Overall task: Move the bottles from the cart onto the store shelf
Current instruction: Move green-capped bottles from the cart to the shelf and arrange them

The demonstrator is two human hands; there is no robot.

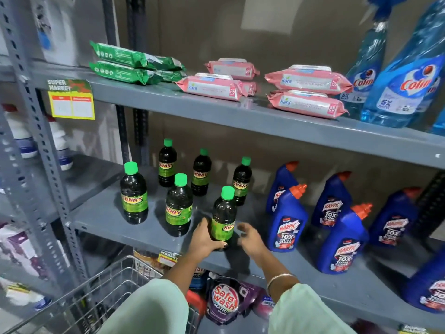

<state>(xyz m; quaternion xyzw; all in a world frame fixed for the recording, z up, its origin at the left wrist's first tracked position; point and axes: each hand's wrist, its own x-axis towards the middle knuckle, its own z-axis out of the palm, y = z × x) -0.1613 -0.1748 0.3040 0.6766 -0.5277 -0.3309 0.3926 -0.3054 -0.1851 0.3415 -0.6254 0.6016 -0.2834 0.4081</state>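
Note:
Several dark Sunny bottles with green caps stand on the grey middle shelf (115, 213). The nearest one (224, 213) stands at the shelf's front edge, and my left hand (204, 237) wraps its base from the left. My right hand (250, 237) hovers just right of that bottle, blurred, fingers apart and holding nothing. Two more bottles (179, 206) (134, 194) stand in the front row to the left, and others (167, 162) stand behind. The wire cart (101, 290) is at the lower left; its inside is mostly out of view.
Blue Harpic bottles (287, 218) fill the right half of the same shelf. The shelf above holds green packs (130, 61), pink Kara wipes (308, 92) and blue Colin bottles (407, 83). Safewash pouches (224, 297) lie on the shelf below. A perforated upright (41, 141) stands at the left.

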